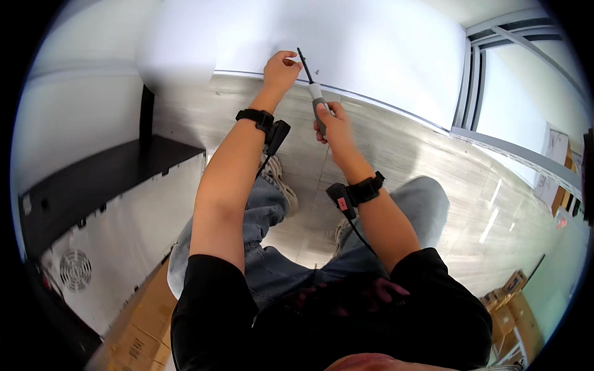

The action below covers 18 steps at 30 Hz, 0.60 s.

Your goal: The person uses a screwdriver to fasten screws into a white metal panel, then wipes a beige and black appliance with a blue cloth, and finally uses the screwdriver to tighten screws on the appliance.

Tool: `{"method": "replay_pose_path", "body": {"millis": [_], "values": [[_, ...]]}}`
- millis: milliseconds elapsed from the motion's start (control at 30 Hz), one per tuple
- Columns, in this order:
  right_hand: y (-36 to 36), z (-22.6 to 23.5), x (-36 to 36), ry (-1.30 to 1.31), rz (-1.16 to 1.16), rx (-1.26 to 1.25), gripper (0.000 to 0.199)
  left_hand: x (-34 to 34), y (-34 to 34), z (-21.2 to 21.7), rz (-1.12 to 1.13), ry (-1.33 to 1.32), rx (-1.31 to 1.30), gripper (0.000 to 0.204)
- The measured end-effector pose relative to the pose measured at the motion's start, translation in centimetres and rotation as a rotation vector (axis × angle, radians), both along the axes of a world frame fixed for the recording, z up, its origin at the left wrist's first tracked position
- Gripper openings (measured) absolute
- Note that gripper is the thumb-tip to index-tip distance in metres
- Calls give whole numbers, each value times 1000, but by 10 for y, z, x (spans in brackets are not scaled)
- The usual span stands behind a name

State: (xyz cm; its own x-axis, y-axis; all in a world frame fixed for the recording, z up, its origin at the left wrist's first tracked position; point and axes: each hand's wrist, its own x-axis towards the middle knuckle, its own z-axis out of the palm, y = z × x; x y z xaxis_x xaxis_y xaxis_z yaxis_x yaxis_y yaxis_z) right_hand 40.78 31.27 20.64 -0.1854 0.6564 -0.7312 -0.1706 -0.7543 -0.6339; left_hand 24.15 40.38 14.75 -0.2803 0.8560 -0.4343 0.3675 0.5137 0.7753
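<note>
My right hand (335, 128) is wrapped round the grey handle of a screwdriver (317, 99). Its dark shaft points up and away, leaning slightly left, in front of a white panel (383, 55). Close beside the shaft is my left hand (282, 70), its fingers curled and the thumb drawn toward the index finger. What the left fingertips hold, if anything, is too small to make out. A tiny dark spot shows on the panel just right of the shaft.
A white cabinet with a black top ledge (105, 170) and a round vent stands at the left. Cardboard boxes (139, 334) lie at the lower left. A grey metal frame (473, 86) borders the panel at the right. Both wrists wear black strapped devices (365, 191) with cables.
</note>
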Motion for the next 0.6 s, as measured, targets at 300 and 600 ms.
{"method": "replay_pose_path", "body": {"millis": [300, 600], "values": [[12, -31, 3, -6, -36, 31, 29, -7, 32, -33, -258, 412, 88, 24], [49, -22, -50, -22, -33, -20, 29, -57, 61, -28, 290, -677, -225, 17]]}}
